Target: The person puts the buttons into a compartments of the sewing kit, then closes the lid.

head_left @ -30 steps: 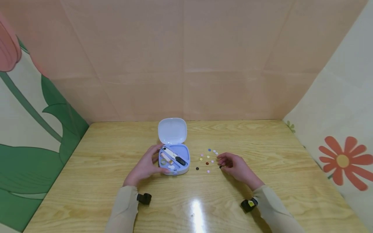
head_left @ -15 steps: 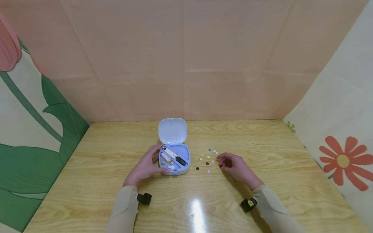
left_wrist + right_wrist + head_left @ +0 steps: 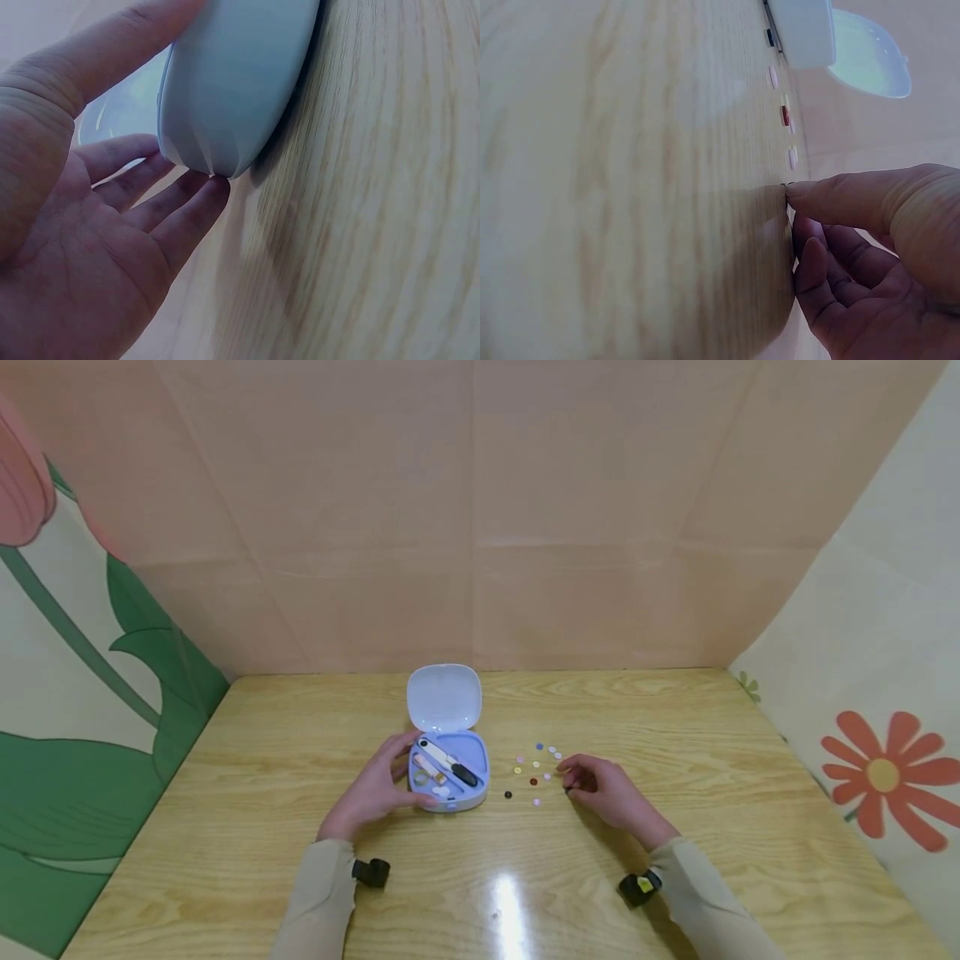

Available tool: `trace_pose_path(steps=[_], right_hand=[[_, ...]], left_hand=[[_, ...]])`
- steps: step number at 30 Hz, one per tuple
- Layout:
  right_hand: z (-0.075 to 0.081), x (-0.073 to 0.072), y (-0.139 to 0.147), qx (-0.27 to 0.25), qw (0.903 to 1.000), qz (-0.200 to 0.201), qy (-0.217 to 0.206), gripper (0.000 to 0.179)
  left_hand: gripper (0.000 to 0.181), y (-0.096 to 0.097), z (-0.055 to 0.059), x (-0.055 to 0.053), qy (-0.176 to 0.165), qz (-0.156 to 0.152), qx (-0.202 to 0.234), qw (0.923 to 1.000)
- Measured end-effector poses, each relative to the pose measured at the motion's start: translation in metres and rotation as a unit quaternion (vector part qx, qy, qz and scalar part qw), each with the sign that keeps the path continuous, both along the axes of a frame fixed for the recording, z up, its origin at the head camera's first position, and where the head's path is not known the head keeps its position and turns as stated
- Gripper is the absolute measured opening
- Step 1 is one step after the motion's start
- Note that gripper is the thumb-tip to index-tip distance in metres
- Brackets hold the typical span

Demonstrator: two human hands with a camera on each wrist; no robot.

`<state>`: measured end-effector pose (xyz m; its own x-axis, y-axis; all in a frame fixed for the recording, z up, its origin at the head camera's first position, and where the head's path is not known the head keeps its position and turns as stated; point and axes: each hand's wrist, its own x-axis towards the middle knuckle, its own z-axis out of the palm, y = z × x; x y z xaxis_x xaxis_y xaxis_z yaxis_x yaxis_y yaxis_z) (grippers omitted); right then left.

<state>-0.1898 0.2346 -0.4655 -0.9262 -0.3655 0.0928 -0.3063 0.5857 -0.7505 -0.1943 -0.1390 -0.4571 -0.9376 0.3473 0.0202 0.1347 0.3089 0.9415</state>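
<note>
A lilac box [image 3: 483, 768] stands on the table with its lid [image 3: 444, 697] raised. Inside lie a white-and-black folding tool [image 3: 450, 762], a pinkish bottle-like item [image 3: 428, 768] and small white pieces [image 3: 441, 791]. My left hand [image 3: 375, 787] grips the box's left side, thumb at the front and fingertips against the side wall, as the left wrist view [image 3: 97, 225] also shows. My right hand [image 3: 611, 789] rests low at the right of scattered buttons. Its thumb touches a black button [image 3: 567, 791], mostly covered; the other fingers [image 3: 814, 274] stay apart from the thumb.
Several small buttons lie between the box and my right hand, among them a blue button [image 3: 539, 747], a yellow button [image 3: 517, 770], a red button [image 3: 533, 782] and another black button [image 3: 508, 795]. A pinkish backdrop [image 3: 472, 568] rises behind the wooden table [image 3: 637, 710].
My right thumb has shifted slightly over the black button, which shows less than before. My left hand and the box have stayed in place.
</note>
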Motion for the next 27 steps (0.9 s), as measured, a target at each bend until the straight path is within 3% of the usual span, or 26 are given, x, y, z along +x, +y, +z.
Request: trace_pose_path(steps=[27], right_hand=[[-0.0027,-0.0001,0.0004,-0.005,0.9999,0.001,0.014,0.032]], left_hand=[[0.098,-0.0015,-0.0012,0.0003,-0.013,0.003,0.000,0.9999]])
